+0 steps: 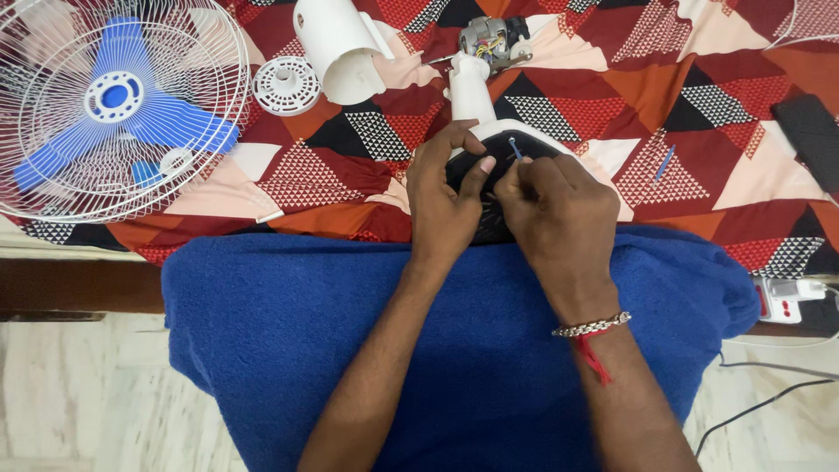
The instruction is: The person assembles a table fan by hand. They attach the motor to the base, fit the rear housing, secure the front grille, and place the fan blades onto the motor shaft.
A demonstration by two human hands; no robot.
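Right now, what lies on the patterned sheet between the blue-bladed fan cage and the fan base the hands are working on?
In the head view, between the fan cage and the fan base lie a round white vented cap and a white cylindrical motor cover on its side.

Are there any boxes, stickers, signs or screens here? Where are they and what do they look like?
No boxes, stickers or signs show.
Dark slab: far right on the patterned cloth, flat and black; it may be a screen, but I cannot tell.
Power strip: right edge below the cloth, white block with red switches.
Fan base: under both hands, white with a dark open underside, no label visible.
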